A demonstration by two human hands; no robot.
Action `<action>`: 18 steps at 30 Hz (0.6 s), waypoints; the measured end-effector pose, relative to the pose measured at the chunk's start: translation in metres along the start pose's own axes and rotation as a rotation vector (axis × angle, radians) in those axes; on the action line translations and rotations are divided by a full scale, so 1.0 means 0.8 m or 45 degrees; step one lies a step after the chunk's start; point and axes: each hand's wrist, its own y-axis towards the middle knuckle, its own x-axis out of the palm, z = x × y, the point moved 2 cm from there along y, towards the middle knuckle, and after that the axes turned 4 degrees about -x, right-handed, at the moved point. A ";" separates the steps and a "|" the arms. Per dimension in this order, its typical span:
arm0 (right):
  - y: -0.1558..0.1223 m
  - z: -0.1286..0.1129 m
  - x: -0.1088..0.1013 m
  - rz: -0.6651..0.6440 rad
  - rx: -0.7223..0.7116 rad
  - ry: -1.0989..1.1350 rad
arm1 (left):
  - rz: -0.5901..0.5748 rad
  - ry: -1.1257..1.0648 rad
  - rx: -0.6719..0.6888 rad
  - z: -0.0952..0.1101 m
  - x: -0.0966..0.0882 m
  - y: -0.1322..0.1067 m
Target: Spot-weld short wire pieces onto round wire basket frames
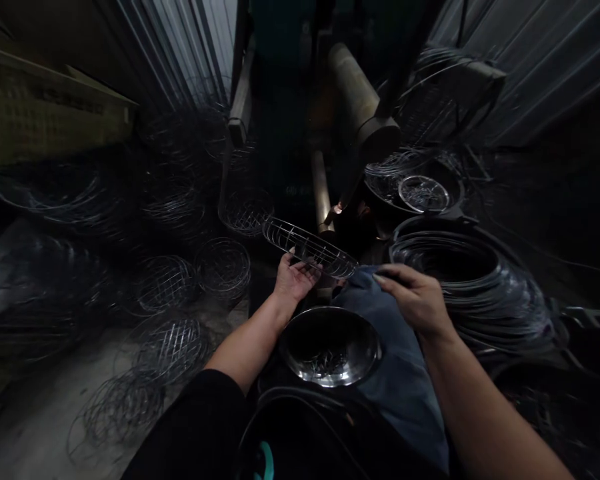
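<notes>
My left hand holds a round wire cage, tilted almost edge-on, with its fingers curled under the near rim. My right hand lies palm down on my blue-clad knee, fingers bent and close together; a thin dark wire ring seems to pass under its fingertips. A shiny metal bowl with small wire bits inside sits between my forearms, just below the cage.
Many finished wire cages litter the floor at left. A big coil of dark wire rings lies at right, with a machine arm and a wire-filled basin behind. Corrugated walls close both sides.
</notes>
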 end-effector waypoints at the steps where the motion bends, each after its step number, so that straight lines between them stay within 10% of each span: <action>1: -0.018 0.005 0.003 -0.061 0.030 -0.012 | -0.009 -0.020 0.020 0.006 -0.005 -0.004; 7: -0.096 0.029 0.033 -0.393 0.078 -0.280 | 0.009 -0.201 0.132 0.042 -0.032 -0.036; 18: -0.117 0.027 0.040 -0.609 0.150 -0.858 | -0.067 -0.323 0.300 0.072 -0.070 -0.101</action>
